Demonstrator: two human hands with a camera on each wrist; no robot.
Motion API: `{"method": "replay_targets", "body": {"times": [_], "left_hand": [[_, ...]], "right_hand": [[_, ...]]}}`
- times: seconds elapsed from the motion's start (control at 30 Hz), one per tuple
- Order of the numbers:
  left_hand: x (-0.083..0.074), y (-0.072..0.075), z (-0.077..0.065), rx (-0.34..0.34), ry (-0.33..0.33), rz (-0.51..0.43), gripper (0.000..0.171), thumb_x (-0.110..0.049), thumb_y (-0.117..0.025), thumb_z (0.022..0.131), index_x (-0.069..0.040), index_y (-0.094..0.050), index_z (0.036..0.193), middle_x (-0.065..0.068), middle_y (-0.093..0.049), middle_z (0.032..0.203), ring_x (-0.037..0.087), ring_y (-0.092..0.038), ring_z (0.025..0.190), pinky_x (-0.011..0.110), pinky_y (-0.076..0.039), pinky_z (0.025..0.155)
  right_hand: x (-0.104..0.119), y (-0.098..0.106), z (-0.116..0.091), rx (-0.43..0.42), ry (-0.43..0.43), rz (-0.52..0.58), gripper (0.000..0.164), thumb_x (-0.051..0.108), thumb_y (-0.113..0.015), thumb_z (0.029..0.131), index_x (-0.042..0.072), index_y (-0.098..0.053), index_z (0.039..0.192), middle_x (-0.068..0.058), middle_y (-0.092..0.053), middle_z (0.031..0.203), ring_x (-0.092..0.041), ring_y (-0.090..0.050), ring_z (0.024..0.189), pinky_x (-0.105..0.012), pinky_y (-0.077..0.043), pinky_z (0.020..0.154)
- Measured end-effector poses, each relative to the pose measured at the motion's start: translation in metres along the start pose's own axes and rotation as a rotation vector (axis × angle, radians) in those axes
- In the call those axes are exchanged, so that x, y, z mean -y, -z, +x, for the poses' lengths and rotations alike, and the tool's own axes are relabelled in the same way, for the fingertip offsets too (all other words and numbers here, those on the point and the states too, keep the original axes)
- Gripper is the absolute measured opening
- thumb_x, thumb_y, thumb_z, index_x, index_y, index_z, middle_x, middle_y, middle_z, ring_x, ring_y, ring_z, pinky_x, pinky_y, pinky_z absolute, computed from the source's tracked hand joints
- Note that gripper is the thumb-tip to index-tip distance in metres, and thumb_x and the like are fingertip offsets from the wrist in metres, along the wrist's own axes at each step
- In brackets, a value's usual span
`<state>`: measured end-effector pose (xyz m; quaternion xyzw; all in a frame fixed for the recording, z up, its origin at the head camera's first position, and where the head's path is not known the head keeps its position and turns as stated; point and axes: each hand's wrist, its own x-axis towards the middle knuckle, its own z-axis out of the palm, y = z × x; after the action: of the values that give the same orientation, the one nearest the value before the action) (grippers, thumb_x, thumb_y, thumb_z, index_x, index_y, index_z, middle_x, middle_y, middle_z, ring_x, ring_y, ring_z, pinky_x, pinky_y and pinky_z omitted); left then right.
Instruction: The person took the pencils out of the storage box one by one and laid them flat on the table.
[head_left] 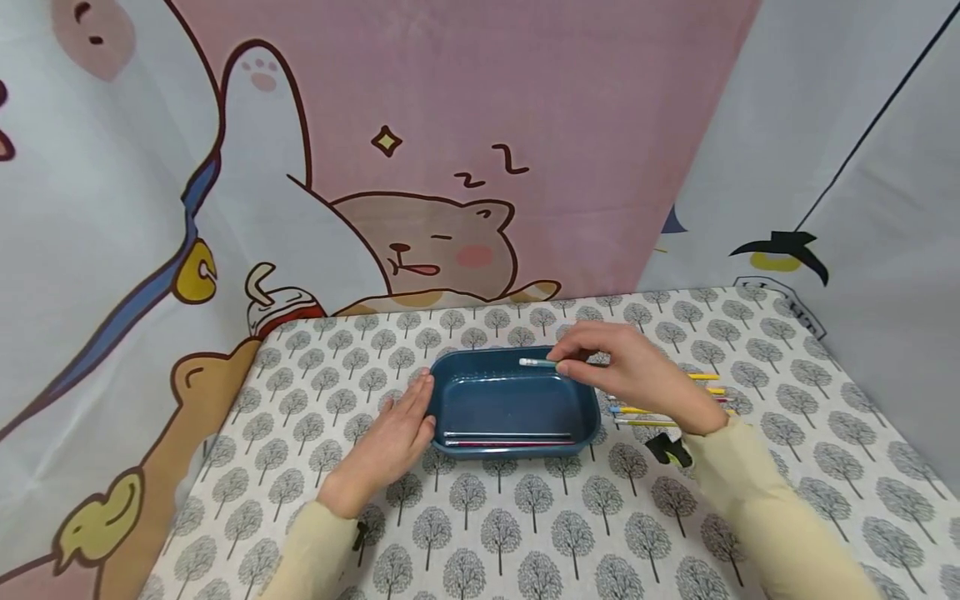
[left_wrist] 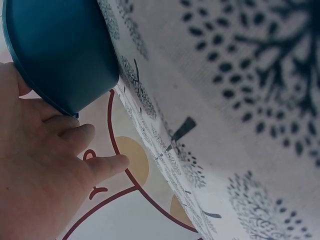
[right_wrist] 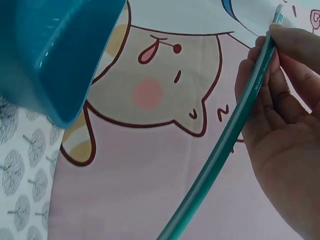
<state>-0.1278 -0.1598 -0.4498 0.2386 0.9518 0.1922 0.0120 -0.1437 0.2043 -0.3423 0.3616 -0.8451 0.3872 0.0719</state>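
The right hand pinches a green eraser-tipped pencil over the blue tray between the hands, the left hand straight-fingered against its side, apparently a placing step calling for lowering and release.

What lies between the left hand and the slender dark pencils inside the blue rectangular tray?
The tray's left wall, left hand outside and pencils inside, as the head view shows.

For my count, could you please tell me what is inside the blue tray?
Two pencils lie in the tray, along its near side; the right hand hides its far right corner.
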Motion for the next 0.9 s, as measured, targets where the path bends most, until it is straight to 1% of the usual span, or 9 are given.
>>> {"method": "replay_targets", "body": {"times": [0.37, 0.4, 0.47, 0.5, 0.6, 0.63, 0.7, 0.73, 0.9], "left_hand": [[0.001, -0.001, -0.001, -0.019, -0.004, -0.001, 0.061, -0.025, -0.044, 0.111, -0.002, -0.023, 0.164, 0.01, -0.014, 0.171, 0.033, -0.027, 0.154, 0.067, -0.026, 0.119], [0.001, -0.001, -0.001, -0.02, -0.003, -0.001, 0.061, -0.025, -0.044, 0.111, -0.002, -0.023, 0.164, 0.009, -0.014, 0.171, 0.033, -0.027, 0.154, 0.067, -0.026, 0.119], [0.001, -0.001, -0.001, -0.018, -0.001, -0.001, 0.061, -0.026, -0.043, 0.111, -0.004, -0.022, 0.164, 0.006, -0.012, 0.171, 0.032, -0.026, 0.155, 0.067, -0.026, 0.119], [0.001, -0.001, -0.001, -0.017, -0.001, -0.001, 0.061, -0.027, -0.043, 0.111, -0.004, -0.022, 0.164, 0.007, -0.013, 0.171, 0.032, -0.026, 0.155, 0.066, -0.026, 0.119], [0.0, 0.0, 0.0, -0.014, -0.002, 0.001, 0.061, -0.027, -0.043, 0.112, -0.004, -0.022, 0.164, 0.007, -0.012, 0.171, 0.032, -0.026, 0.155, 0.066, -0.026, 0.119], [0.0, 0.0, 0.0, -0.013, -0.003, 0.003, 0.061, -0.027, -0.043, 0.112, -0.003, -0.022, 0.164, 0.007, -0.012, 0.171, 0.032, -0.026, 0.155, 0.066, -0.026, 0.119], [0.001, 0.0, 0.0, -0.014, -0.006, 0.003, 0.062, -0.026, -0.044, 0.111, -0.002, -0.022, 0.164, 0.008, -0.013, 0.171, 0.033, -0.026, 0.155, 0.067, -0.025, 0.119], [0.001, 0.0, 0.001, -0.014, -0.007, 0.005, 0.062, -0.026, -0.044, 0.111, -0.002, -0.022, 0.163, 0.008, -0.012, 0.171, 0.033, -0.026, 0.154, 0.067, -0.025, 0.119], [0.001, 0.0, 0.0, -0.009, -0.007, 0.009, 0.062, -0.026, -0.044, 0.111, -0.001, -0.021, 0.163, 0.008, -0.012, 0.171, 0.034, -0.026, 0.154, 0.067, -0.025, 0.119]], "right_hand": [[-0.007, 0.017, -0.026, -0.034, -0.052, -0.071, 0.025, 0.005, -0.075, 0.095, 0.026, -0.077, 0.108, 0.012, -0.07, 0.099, -0.005, -0.057, 0.073, -0.022, -0.049, 0.061], [-0.008, 0.018, -0.028, -0.039, -0.05, -0.086, 0.026, 0.005, -0.075, 0.095, 0.026, -0.077, 0.108, 0.013, -0.07, 0.098, -0.005, -0.06, 0.08, -0.021, -0.051, 0.069], [-0.01, 0.02, -0.033, -0.045, -0.052, -0.099, 0.026, 0.004, -0.075, 0.095, 0.026, -0.078, 0.109, 0.014, -0.071, 0.098, -0.004, -0.063, 0.087, -0.019, -0.051, 0.072], [-0.012, 0.021, -0.035, -0.047, -0.047, -0.104, 0.027, 0.003, -0.075, 0.095, 0.026, -0.078, 0.109, 0.013, -0.072, 0.098, -0.004, -0.064, 0.09, -0.018, -0.052, 0.081], [-0.015, 0.024, -0.041, -0.058, -0.05, -0.109, 0.026, 0.002, -0.075, 0.094, 0.024, -0.078, 0.108, 0.014, -0.072, 0.099, -0.004, -0.066, 0.095, -0.017, -0.053, 0.084], [-0.016, 0.025, -0.043, -0.059, -0.05, -0.106, 0.025, 0.002, -0.075, 0.094, 0.022, -0.079, 0.108, 0.012, -0.073, 0.099, -0.004, -0.065, 0.089, -0.018, -0.053, 0.076], [-0.017, 0.027, -0.047, -0.064, -0.054, -0.112, 0.026, 0.0, -0.076, 0.093, 0.021, -0.079, 0.107, 0.01, -0.073, 0.098, -0.004, -0.064, 0.085, -0.018, -0.054, 0.076], [-0.017, 0.028, -0.05, -0.067, -0.063, -0.12, 0.025, 0.0, -0.076, 0.092, 0.02, -0.079, 0.107, 0.01, -0.073, 0.098, -0.003, -0.063, 0.083, -0.018, -0.052, 0.067], [-0.021, 0.03, -0.059, -0.068, -0.076, -0.152, 0.028, 0.0, -0.078, 0.091, 0.024, -0.078, 0.106, 0.009, -0.073, 0.098, -0.002, -0.06, 0.08, -0.018, -0.05, 0.064]]}}
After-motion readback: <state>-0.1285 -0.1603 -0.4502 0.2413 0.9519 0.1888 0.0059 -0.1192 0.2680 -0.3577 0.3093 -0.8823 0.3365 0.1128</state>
